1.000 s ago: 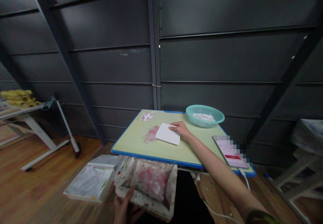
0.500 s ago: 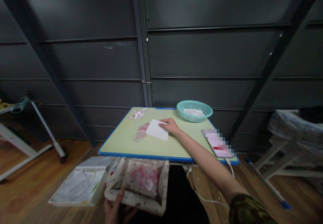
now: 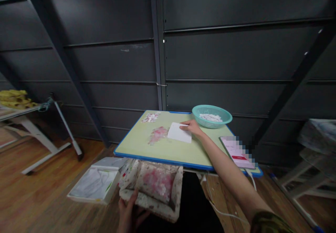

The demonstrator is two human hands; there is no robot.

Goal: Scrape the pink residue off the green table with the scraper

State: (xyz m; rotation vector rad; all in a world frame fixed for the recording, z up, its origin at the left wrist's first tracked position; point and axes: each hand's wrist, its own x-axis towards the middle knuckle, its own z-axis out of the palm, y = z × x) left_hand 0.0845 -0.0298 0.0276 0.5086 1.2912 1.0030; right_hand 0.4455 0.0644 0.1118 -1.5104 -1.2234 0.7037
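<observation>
My right hand (image 3: pixel 191 127) pinches the right part of a white card (image 3: pixel 178 133) over the pale yellow tabletop (image 3: pixel 136 143). Left of the card lies a smear of small pink and whitish bits (image 3: pixel 158 135). My left hand (image 3: pixel 130 208) grips the near left side of a stained, speckled white box (image 3: pixel 151 205), held tilted below the table's front edge. Inside the box is a layer of pink and whitish bits (image 3: pixel 159 183). Another patch of small white and reddish pieces (image 3: pixel 151 117) lies at the table's far left corner.
A teal plastic basin (image 3: pixel 212 124) with white pieces stands at the back right. A phone or tablet (image 3: pixel 237 154) with a white cable lies at the right edge. An open white box (image 3: pixel 91 185) is on the floor at left. Side tables stand left and right.
The card in my right hand has moved a little right, uncovering more of the pink smear. The whole view has shifted, so everything sits further right. My left hand keeps hold of the box.
</observation>
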